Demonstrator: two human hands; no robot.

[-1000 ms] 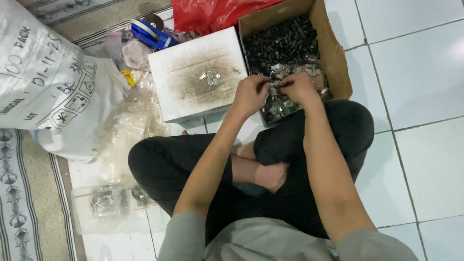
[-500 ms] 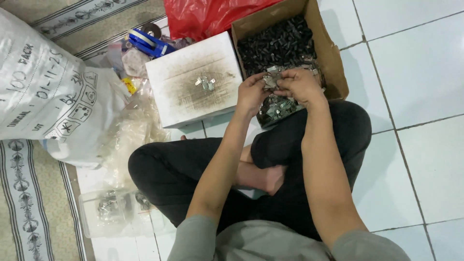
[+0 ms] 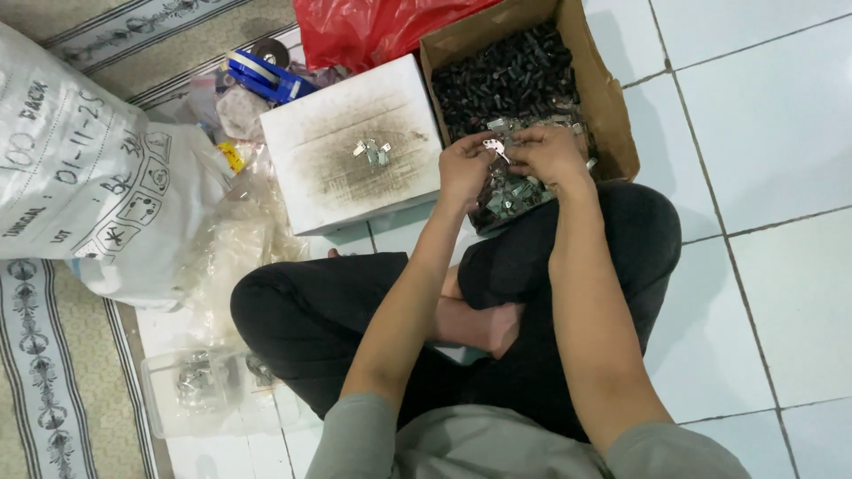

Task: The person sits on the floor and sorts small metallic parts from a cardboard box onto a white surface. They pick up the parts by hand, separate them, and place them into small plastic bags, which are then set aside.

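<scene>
- Head view: the person sits cross-legged on the white tiled floor [image 3: 781, 133], both hands raised over the near end of a cardboard box [image 3: 612, 115].
- The left hand [image 3: 466, 168] and the right hand [image 3: 548, 153] are brought close together, fingertips pinching a small metal piece [image 3: 493, 145] between them; it sits just above the box's near edge.
- The metal piece looks stiff, thin and light, probably smooth and a little slippery with sharp edges; a fingertip pinch on its flat sides seems the surest hold. It is too small to make out its exact shape.
- The cardboard box holds two sorts of things: a heap of small dark parts [image 3: 510, 71] at its far end and a clear bag of shiny metal bits [image 3: 515, 191] at its near end, under the hands.
- Just beside the box's left wall stands a white box [image 3: 351, 146] with a smudged, dirty top; a few small metal pieces [image 3: 373, 153] lie near the middle of that top.
- Behind both boxes lies a red plastic bag [image 3: 373, 27]; its contents are hidden.
- At the left edge of the floor leans a big white sack [image 3: 80, 177], shut, with crumpled clear plastic [image 3: 235, 244] against it.
- By the person's left knee sits a clear plastic tub [image 3: 200, 390] with some metal bits inside, blurred.
</scene>
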